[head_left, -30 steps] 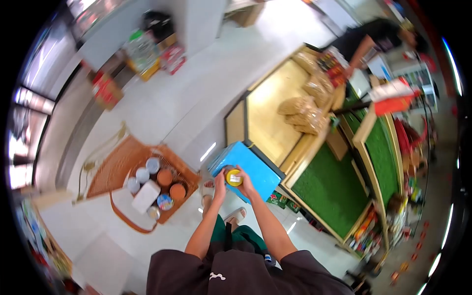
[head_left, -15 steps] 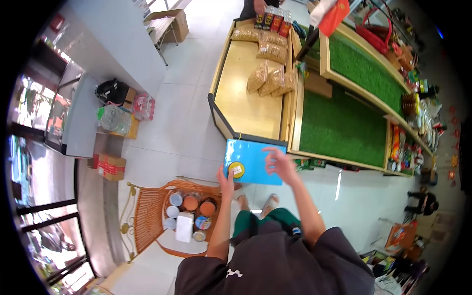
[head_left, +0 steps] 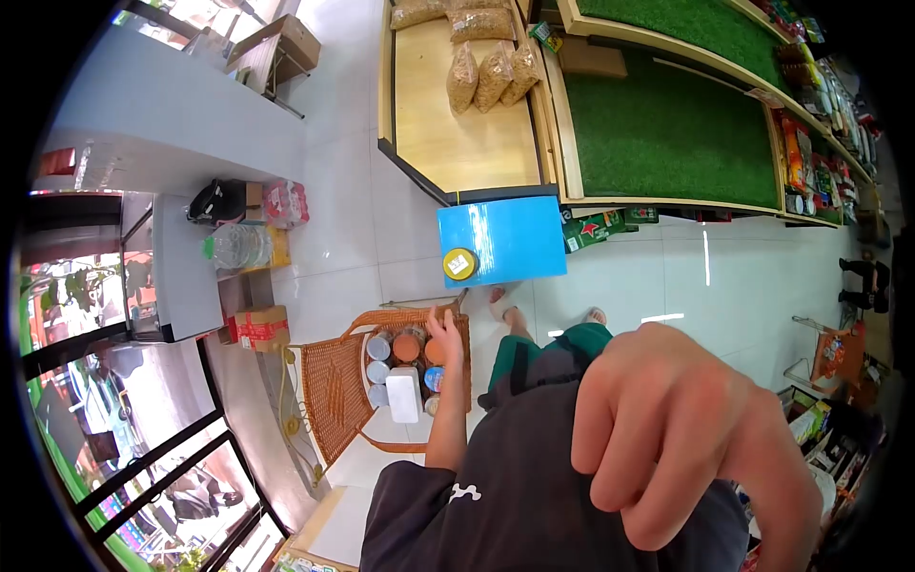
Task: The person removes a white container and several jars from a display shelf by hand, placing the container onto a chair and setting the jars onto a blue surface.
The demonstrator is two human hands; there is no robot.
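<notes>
A round jar with a yellow lid and a white label [head_left: 459,264] stands near the left front corner of a glossy blue tabletop [head_left: 519,238]. My left hand [head_left: 444,336] is apart from it, over the edge of a rattan chair [head_left: 334,396], fingers extended and holding nothing visible. Beside and below that hand, the chair holds several jars with orange lids [head_left: 406,347] and grey-white lids [head_left: 378,372], plus a white box [head_left: 404,395]. Large and close to the camera, my right hand [head_left: 667,429] has its fingers curled in; no object shows in it, and its palm is hidden.
Beyond the blue top is a wooden display stand [head_left: 467,143] with bags of brown grain-like food [head_left: 494,78]. Green-turf shelves [head_left: 667,133] extend to the right. Cartons [head_left: 260,328] and a large clear bottle [head_left: 238,246] stand at left.
My left hand has come off the yellow-lidded jar and drawn back toward the chair. My right hand has risen from above the blue top toward the camera, fingers curling. The view has shifted.
</notes>
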